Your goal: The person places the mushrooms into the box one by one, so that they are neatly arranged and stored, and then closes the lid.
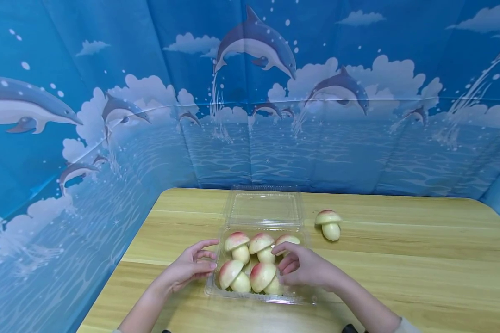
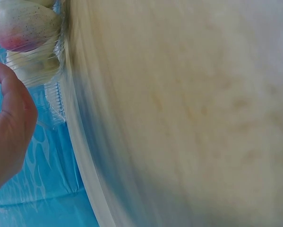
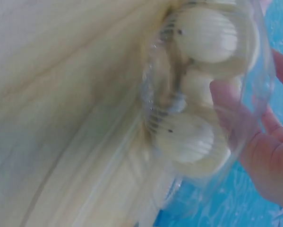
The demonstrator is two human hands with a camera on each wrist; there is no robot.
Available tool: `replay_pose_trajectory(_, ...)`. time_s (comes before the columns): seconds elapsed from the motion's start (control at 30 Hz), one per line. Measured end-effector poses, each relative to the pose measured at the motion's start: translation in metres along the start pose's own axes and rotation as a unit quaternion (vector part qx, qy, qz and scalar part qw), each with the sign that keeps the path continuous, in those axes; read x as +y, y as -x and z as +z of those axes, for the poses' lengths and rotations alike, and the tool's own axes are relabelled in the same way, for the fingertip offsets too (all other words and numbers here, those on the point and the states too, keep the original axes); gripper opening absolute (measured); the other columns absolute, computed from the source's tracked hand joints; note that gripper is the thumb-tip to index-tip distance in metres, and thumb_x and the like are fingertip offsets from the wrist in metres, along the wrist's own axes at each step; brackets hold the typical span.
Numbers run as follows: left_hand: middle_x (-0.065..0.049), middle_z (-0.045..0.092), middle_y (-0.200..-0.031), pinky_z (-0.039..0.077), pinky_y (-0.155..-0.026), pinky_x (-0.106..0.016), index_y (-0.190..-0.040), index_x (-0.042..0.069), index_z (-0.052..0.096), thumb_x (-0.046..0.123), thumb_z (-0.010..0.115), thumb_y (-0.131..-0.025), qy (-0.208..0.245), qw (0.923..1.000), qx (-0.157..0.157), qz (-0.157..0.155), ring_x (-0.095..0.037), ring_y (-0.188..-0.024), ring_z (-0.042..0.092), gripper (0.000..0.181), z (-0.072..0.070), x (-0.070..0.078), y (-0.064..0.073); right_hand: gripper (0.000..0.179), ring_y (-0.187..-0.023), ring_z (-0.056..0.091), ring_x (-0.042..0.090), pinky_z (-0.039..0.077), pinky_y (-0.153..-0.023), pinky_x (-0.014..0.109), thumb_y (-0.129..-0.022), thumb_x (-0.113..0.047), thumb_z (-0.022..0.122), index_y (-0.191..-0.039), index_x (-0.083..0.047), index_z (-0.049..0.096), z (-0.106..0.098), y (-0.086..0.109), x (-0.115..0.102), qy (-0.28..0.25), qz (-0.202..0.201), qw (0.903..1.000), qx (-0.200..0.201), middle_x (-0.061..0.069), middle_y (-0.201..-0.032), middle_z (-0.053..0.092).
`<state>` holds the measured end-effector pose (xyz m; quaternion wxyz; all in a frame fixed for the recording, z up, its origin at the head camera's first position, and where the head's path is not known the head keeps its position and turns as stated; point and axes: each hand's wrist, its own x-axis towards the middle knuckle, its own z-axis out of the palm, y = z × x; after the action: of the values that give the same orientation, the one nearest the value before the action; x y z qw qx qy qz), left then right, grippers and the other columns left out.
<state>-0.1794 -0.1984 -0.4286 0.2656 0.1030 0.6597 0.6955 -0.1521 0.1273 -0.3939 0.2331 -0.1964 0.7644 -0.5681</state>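
Most boxed mushrooms (image 1: 261, 276) btwn L fingers (image 1: 207, 243) & R fingers (image 1: 284, 247)

1. The tray (image 1: 293, 299) stands on the table (image 1: 400, 263), before the curtain (image 1: 241, 157)
2. Its lid (image 1: 264, 208) lies behind it
3. In the tray: three mushrooms (image 1: 237, 244) in the rear row, two in front
4. A lone mushroom (image 1: 330, 230) rests on the table, right of the lid
5. Left hand (image 1: 191, 264) at the tray's left wall, right hand (image 1: 306, 268) over its right part
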Motion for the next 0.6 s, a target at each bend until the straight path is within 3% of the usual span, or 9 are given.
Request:
replay_pose_trajectory(0.27,-0.008,0.05,-0.101,0.051,-0.068,-0.021,-0.143,-0.002,0.024,-0.001,0.063,-0.084,0.0,1.0,0.001,0.0,-0.009,-0.075,0.056,0.07,0.0,0.0,0.0,0.057,-0.095,0.058,0.031,0.053,-0.076,0.033,-0.076,-0.005,0.074,-0.125,0.003,0.046,-0.015,0.008,-0.003,-0.013,-0.005,0.9997,0.018,0.017,-0.101,0.058)
replay_pose_trajectory(0.6,-0.008,0.049,-0.102,0.051,-0.067,-0.021,-0.143,-0.003,0.024,-0.001,0.063,-0.085,-0.001,1.0,0.002,0.001,-0.009,-0.073,0.056,0.07,0.0,0.0,0.001,0.062,-0.093,0.059,0.027,0.053,-0.077,0.034,-0.08,-0.007,0.071,-0.131,0.007,0.039,-0.039,0.024,-0.001,-0.031,-0.015,0.9986,0.04,0.023,-0.106,0.057)
